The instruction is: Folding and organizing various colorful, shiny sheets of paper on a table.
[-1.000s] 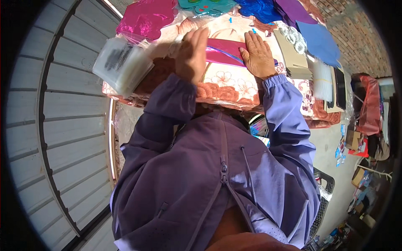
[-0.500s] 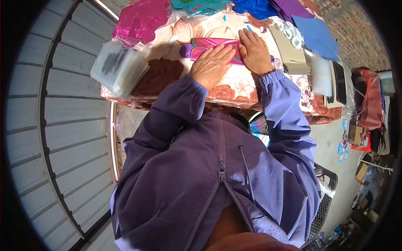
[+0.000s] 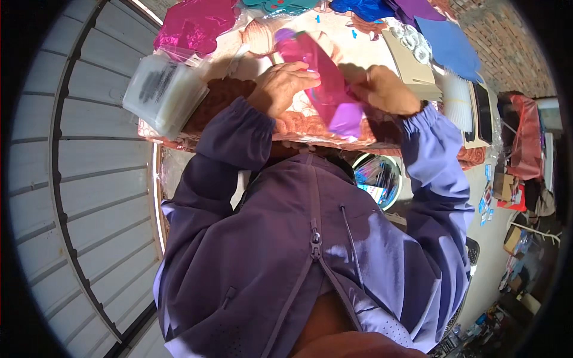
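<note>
A folded pink-and-purple foil balloon (image 3: 325, 89), smeared by motion, slants over the table from far left to near right. Its purple end points down toward the table's near edge. My left hand (image 3: 283, 85) is closed at its left side, with thumb and fingers on the foil. On the other side my right hand (image 3: 387, 90) is curled beside the foil's edge. Blur hides its fingertips, so whether they grip the foil cannot be made out.
A stack of clear plastic bags (image 3: 160, 92) lies left. Magenta (image 3: 194, 27), teal (image 3: 277, 6) and blue foil pieces (image 3: 364, 11) line the far edge. To the right are white ribbon coils (image 3: 410, 45), beige card (image 3: 412, 65) and white straws (image 3: 456, 107). A bin (image 3: 388, 179) stands below.
The folded balloon was flat and crosswise under both palms; now it is turned steeply and partly raised. My right hand has drawn nearer and curled; my left has shifted left and closed on the foil.
</note>
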The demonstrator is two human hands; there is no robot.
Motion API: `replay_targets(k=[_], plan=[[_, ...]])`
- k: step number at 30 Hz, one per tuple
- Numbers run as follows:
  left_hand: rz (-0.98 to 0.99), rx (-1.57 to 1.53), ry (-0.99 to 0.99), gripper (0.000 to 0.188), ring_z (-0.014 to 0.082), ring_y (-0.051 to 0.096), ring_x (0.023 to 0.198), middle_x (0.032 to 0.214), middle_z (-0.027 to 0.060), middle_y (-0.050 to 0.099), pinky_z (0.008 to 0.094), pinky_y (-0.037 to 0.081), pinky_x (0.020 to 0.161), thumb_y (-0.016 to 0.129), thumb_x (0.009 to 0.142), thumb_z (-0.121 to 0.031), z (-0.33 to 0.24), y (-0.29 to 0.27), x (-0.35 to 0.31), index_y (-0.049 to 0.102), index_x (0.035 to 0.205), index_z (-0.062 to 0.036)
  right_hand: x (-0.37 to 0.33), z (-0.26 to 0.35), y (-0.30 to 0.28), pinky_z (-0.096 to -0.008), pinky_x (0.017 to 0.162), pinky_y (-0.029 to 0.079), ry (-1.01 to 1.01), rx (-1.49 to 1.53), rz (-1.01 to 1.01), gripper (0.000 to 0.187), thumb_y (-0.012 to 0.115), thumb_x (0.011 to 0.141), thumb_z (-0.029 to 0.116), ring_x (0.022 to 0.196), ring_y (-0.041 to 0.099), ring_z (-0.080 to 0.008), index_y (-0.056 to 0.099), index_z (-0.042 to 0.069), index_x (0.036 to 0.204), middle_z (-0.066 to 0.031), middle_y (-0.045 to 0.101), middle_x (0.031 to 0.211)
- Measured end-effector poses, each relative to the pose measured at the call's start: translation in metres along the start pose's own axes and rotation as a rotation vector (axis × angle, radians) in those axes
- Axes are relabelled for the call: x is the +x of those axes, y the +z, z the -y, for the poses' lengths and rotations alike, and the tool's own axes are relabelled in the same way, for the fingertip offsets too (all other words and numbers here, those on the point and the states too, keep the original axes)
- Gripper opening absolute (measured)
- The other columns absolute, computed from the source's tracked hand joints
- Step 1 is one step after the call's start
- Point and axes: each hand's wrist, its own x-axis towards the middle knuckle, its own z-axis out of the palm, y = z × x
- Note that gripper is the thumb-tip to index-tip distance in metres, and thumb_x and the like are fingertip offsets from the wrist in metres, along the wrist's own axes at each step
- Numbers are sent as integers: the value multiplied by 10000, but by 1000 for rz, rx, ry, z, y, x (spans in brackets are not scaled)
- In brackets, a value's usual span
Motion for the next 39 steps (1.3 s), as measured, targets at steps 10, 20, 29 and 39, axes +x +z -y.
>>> replay_targets(k=[10, 20, 29, 39], plan=[[-81, -289, 100, 455, 314, 584, 1038, 1163, 139, 672, 390, 477, 956, 496, 713, 110, 5, -8, -4, 665, 1127, 31, -17, 16, 16, -367, 748, 539, -326, -157, -431, 314, 664, 777, 49, 843, 642, -290, 656, 9, 1088, -137, 665, 1003], [-145, -188, 111, 474, 306, 600, 1038, 1164, 143, 669, 375, 514, 897, 539, 674, 32, 8, 4, -11, 679, 1126, 0, 9, -7, 32, -345, 845, 538, -792, -384, -460, 455, 627, 698, 35, 1003, 611, -268, 647, 11, 1152, -115, 628, 1175], [-130, -188, 110, 489, 308, 608, 1070, 1144, 153, 674, 384, 513, 905, 552, 654, 15, 9, 5, -9, 674, 1128, 5, 13, -4, 33, -336, 848, 540, -765, -397, -459, 420, 636, 686, 42, 1006, 617, -270, 654, -3, 1103, -129, 625, 1183], [-154, -172, 109, 427, 308, 632, 987, 1083, 145, 691, 385, 522, 872, 574, 653, 5, -2, -6, -2, 696, 1062, -10, 24, -8, 42, -368, 836, 529, -696, -84, -508, 329, 674, 708, 41, 934, 643, -287, 680, -1, 1034, -135, 677, 1030]])
